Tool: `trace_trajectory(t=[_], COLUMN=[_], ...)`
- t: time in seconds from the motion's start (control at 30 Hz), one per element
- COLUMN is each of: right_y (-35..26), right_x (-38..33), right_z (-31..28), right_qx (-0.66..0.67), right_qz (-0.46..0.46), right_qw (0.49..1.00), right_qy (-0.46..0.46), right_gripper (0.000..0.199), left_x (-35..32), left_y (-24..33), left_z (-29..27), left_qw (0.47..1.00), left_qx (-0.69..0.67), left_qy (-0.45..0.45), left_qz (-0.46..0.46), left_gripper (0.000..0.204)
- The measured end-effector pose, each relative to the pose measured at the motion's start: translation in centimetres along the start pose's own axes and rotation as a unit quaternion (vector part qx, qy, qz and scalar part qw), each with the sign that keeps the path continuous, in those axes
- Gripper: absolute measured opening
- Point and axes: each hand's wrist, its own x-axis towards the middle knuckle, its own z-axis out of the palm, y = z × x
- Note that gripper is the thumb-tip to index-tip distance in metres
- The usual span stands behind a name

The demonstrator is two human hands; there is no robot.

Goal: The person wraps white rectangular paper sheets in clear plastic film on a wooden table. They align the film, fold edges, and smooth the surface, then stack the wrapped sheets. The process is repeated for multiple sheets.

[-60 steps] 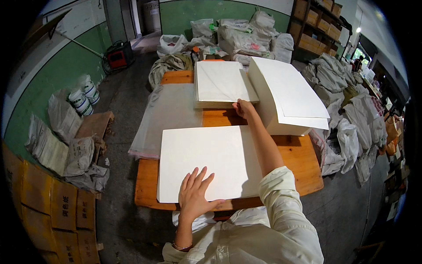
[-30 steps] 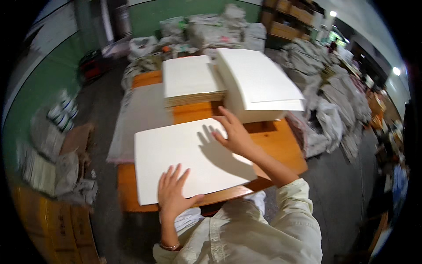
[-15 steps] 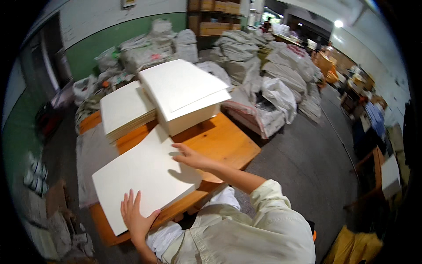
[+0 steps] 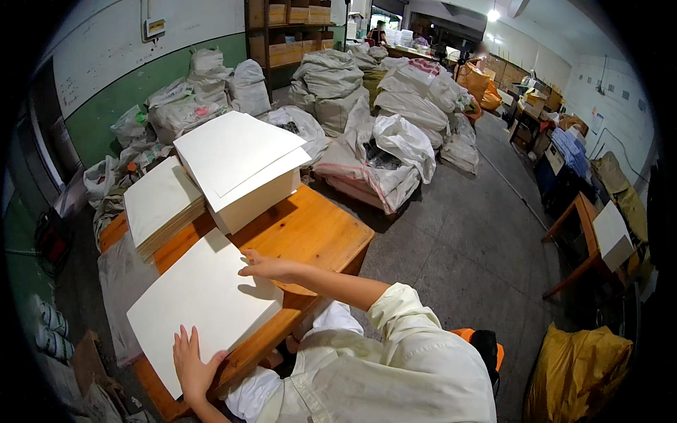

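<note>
A low stack of large white paper sheets (image 4: 204,296) lies at the near side of a wooden table, its far end rising against a taller stack. My left hand (image 4: 194,363) rests on its near edge, fingers spread flat and thumb out to the right. At the right edge, my right hand (image 4: 262,268) touches the top sheet with its fingers apart, casting a shadow on it. Behind stands the tall white paper stack (image 4: 257,201), its top sheets lying slightly askew. To its left is a shorter stack of cream sheets (image 4: 159,201).
Bare wood of the table (image 4: 317,225) shows to the right of the stacks. Bulging woven sacks (image 4: 328,88) crowd the floor beyond, one open sack (image 4: 381,166) close behind the table. A wooden stand with white sheets (image 4: 612,236) and a yellow sack (image 4: 578,370) are at right.
The whole view has swung to the right, so the table and stacks sit farther left in the picture. Both hands stay on the low paper stack in nearly the same places.
</note>
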Motion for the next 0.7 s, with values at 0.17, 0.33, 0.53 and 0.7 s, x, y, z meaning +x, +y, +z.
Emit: trace_trajectory(t=[0.17,0.33,0.53,0.7], right_y=[-1.1,-3.7,-6.8,-7.3], right_x=[-0.9,-2.0,-2.8,-2.9], right_z=[0.5,1.0,4.8,12.2], right_qx=[0.025,0.04,0.132,-0.233], right_qz=[-0.01,-0.033,-0.145,-0.257], right_qw=[1.0,0.999,0.98,0.938], right_qy=[0.011,0.012,-0.041,-0.012], right_gripper=[0.084,0.081,0.076,0.067], left_x=[3.2,5.3,7.0,6.9], left_y=[2.7,4.3,1.2,-1.3], left_z=[-1.3,2.3,4.8,3.3], left_qw=[0.986,0.99,0.934,0.608], left_qx=[-0.108,0.036,-0.347,-0.794], left_qy=[0.045,-0.026,0.009,0.017], left_qz=[0.119,0.13,0.085,-0.004], left_gripper=[0.066,0.07,0.067,0.076])
